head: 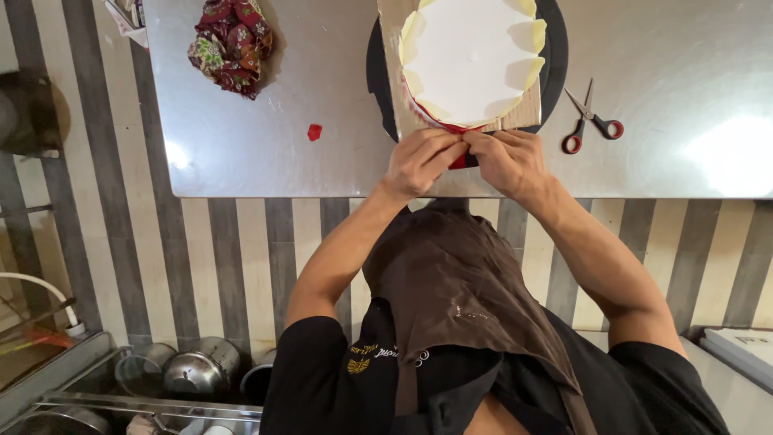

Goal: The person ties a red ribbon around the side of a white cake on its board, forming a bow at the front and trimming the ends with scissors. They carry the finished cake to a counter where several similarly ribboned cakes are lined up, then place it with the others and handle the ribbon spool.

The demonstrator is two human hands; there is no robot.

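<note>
I am pinching a red strip point(457, 159) with my left hand point(420, 161) and right hand point(509, 161) together, near the white cake point(471, 56).

The cake point(467, 56) is white with pale yellow scallops and a red base. The scissors point(592, 121) have red handles; the crumpled cloth point(232, 44) is maroon floral, the floor point(241, 258) grey-and-cream striped.

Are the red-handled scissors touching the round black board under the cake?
Apart. The head view shows bare steel table between the scissors and the black board.
</note>
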